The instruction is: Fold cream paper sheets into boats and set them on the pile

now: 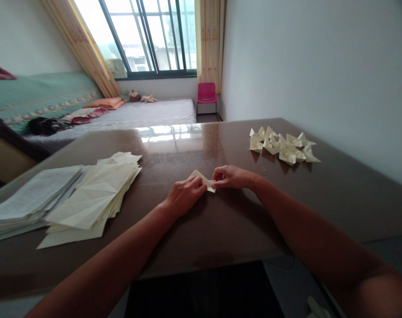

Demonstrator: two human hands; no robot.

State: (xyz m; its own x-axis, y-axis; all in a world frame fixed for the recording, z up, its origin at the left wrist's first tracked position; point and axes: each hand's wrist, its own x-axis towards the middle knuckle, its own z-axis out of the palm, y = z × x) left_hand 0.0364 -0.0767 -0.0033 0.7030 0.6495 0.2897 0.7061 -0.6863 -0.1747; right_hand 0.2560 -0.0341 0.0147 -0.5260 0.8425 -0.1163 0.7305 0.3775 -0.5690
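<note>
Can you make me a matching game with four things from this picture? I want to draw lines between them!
Things:
1. chair
2. pointy folded paper shapes
3. creased cream sheets
4. small folded paper

Where or what colour:
A. stacked on the left side of the table
B. touched by the left hand and the right hand
C. bright pink
D. grouped on the right side of the table

Right pairs: 1-C, 2-D, 3-A, 4-B

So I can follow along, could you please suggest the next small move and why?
Perhaps the right hand should crease the folded paper at its right end, since it grips there while the left hand holds the other side.
</note>
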